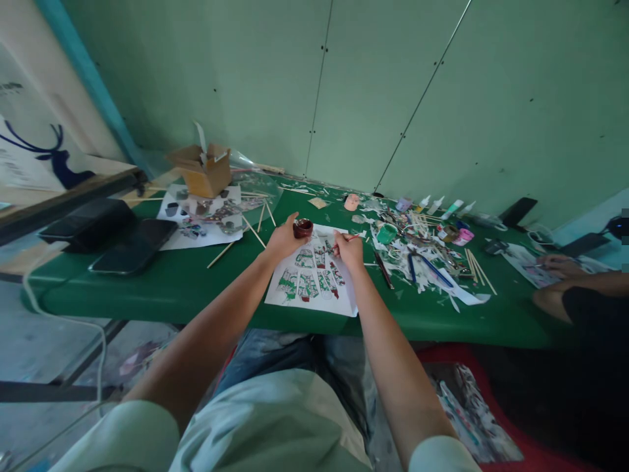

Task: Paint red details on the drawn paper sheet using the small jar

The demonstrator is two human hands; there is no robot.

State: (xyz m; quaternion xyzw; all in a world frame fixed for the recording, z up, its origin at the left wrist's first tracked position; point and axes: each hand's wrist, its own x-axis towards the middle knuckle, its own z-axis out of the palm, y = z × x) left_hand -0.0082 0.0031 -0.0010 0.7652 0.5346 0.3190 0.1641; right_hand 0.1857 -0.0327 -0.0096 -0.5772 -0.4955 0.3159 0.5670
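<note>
My left hand (283, 241) is closed around a small dark red paint pot (303, 229) at the top of a white paper sheet (275, 294). In my right hand (350, 249) is a thin paintbrush (352, 238), pinched between the fingers, its tip end over the sheet. Printed pieces on the paper (307, 286) carry green and dark red patches. Just right of the sheet lies a dark pen-like stick (382, 269).
Paper scraps, tools and an open green paint pot (386, 233) crowd the table to the right. On the left are a cardboard box (206, 172), a phone (135, 246) and loose wooden sticks (254, 232). Another person's arm (565, 285) rests at the far right.
</note>
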